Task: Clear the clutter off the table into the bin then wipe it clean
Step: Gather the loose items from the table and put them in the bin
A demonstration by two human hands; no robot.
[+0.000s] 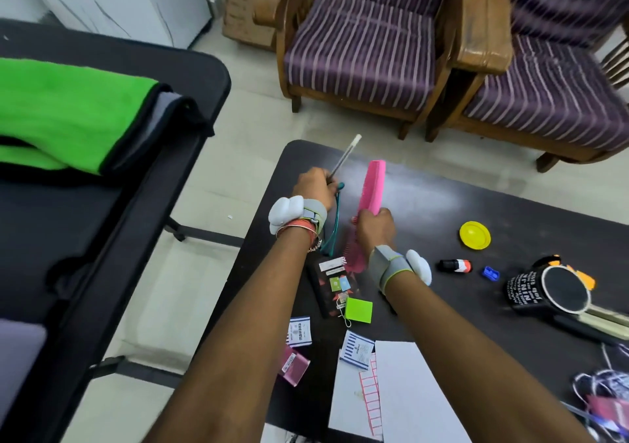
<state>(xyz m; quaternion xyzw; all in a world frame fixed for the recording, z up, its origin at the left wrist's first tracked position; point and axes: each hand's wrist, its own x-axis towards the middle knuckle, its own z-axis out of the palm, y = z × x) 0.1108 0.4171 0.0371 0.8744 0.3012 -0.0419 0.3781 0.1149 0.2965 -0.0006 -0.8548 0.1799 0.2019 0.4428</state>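
My left hand [315, 186] grips a clear pen [345, 155] that points up and away, together with a teal cord [335, 218] that hangs below the hand. My right hand [376, 230] holds a pink comb [372, 185] by its middle, lifted over the left end of the black table [442, 201]. Below my hands lie a dark card with stickers [335, 286], a green sticky note [358, 310], two striped sachets [299, 331], a pink block [293, 364] and white sheets of paper [408, 395]. No bin is in view.
To the right on the table sit a yellow lid [474, 235], a small black and orange bottle [454, 265], a blue sharpener [490, 273], a black mug [544, 289] and tangled cords [599, 384]. A green cloth [68, 115] lies on a second black table at left. Striped chairs [367, 44] stand behind.
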